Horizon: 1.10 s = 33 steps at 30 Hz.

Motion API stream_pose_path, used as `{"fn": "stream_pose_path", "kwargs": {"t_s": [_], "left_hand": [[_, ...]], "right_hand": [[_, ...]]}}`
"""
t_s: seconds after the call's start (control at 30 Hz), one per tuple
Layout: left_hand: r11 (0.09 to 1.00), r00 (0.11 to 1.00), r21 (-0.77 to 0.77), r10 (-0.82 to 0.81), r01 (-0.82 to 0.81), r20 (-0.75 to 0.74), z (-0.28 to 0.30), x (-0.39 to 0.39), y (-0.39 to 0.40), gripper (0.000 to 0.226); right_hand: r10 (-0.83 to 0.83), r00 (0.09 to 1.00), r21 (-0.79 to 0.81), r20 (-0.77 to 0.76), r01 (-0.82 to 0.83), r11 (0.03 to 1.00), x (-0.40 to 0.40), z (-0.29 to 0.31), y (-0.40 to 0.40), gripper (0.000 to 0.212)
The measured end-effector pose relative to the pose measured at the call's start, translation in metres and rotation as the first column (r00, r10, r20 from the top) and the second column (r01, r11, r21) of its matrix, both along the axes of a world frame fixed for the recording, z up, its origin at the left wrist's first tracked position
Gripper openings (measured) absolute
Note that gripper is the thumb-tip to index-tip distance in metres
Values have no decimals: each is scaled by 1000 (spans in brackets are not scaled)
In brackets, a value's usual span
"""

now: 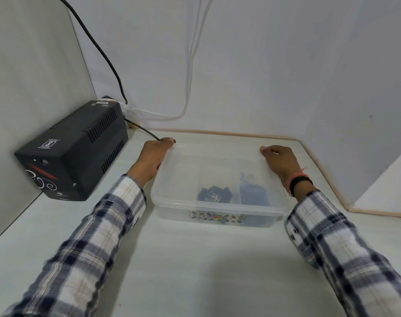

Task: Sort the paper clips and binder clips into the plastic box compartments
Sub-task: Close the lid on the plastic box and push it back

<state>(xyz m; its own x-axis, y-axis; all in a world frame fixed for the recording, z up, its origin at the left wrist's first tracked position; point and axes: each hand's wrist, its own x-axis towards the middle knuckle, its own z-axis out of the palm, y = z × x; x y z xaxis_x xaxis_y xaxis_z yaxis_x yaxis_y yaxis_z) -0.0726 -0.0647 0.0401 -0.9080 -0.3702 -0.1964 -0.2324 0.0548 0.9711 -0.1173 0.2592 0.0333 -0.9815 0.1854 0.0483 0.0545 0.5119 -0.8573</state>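
a pale bench [195,259] in a white corner carries the plastic box [217,216], a black power unit [73,154] to its left. the left hand [152,156] and right hand [279,161] each keep a closed grip on the box's far corners. dark binder clips [214,193] and paper clips [252,191] lie inside, in its near right part.

Both arms reach forward in plaid sleeves. The left hand [155,154] grips the plastic box's [217,203] far left corner. The right hand [278,160] curls over its far right corner.

Lidded clear plastic box [217,216]; binder clips [214,194] inside.
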Motion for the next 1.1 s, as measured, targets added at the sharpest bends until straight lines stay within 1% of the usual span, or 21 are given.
{"fn": "stream_pose_path", "kwargs": {"t_s": [0.07,0.13,0.17,0.33,0.5,0.53,0.6,0.63,0.67,0.7,0.73,0.77,0.8,0.83,0.87,0.9,0.93,0.97,1.0,1.03,1.1], "left_hand": [[1000,1000,-24,-19,19,9,0,-2,-1,34],[997,999,-59,-40,40,3,0,-5,-2,35],[996,999,-72,-49,49,5,-1,-6,-2,33],[994,998,-90,-55,56,12,-5,-10,-2,27],[987,998,-148,-63,61,-7,-5,-17,-2,25],[989,998,-141,-57,55,-12,-4,-17,-1,24],[993,998,-106,-61,60,-2,-2,-13,-1,28],[991,998,-118,-61,63,22,-2,-11,-2,33],[984,997,-170,-55,62,47,-1,-9,-3,37],[958,997,-280,-46,62,65,0,-6,-3,39],[902,997,-428,-34,59,66,2,-2,-1,39],[810,999,-584,-28,44,37,5,3,4,40],[697,999,-717,-47,23,-13,6,6,10,41],[596,994,-803,-96,11,-58,8,11,18,42],[519,980,-854,-184,35,-72,11,16,27,47],[453,958,-884,-286,115,-23,15,22,38,55],[392,926,-895,-374,214,58,17,28,49,64],[332,893,-890,-422,313,157,18,36,59,71],[287,865,-879,-445,381,230,19,43,69,76],[256,849,-873,-454,416,272,19,50,76,79],[219,842,-885,-463,411,276,16,62,82,80]], "right_hand": [[3,999,-32,45,-2,999,0,1,-1,39],[3,993,-39,118,1,999,-1,4,-2,54],[7,991,-44,136,-1,999,-2,4,-2,56],[25,986,-90,166,-10,996,-7,3,-4,45],[12,991,-81,135,-2,997,-9,1,-5,45],[12,991,-80,130,-1,997,-9,1,-6,45],[16,992,-85,126,-6,996,-7,3,-5,45],[20,992,-60,126,-12,998,-6,4,-4,44],[19,993,-3,120,-19,1000,-4,5,-4,44],[16,994,101,111,-27,995,-1,7,-4,43],[18,996,236,93,-39,971,4,9,-6,41],[39,998,371,45,-53,927,9,10,-8,41],[87,996,487,-12,-70,871,15,11,-13,45],[155,987,566,-46,-102,818,23,12,-18,51],[227,973,622,-42,-152,768,33,14,-26,56],[295,956,664,-3,-219,715,42,16,-32,59],[349,935,696,63,-292,656,52,18,-39,61],[384,915,712,126,-353,607,61,19,-44,63],[406,898,719,168,-393,573,69,19,-48,65],[418,889,718,189,-416,558,74,20,-50,67],[431,881,709,194,-429,560,85,20,-50,68]]}}
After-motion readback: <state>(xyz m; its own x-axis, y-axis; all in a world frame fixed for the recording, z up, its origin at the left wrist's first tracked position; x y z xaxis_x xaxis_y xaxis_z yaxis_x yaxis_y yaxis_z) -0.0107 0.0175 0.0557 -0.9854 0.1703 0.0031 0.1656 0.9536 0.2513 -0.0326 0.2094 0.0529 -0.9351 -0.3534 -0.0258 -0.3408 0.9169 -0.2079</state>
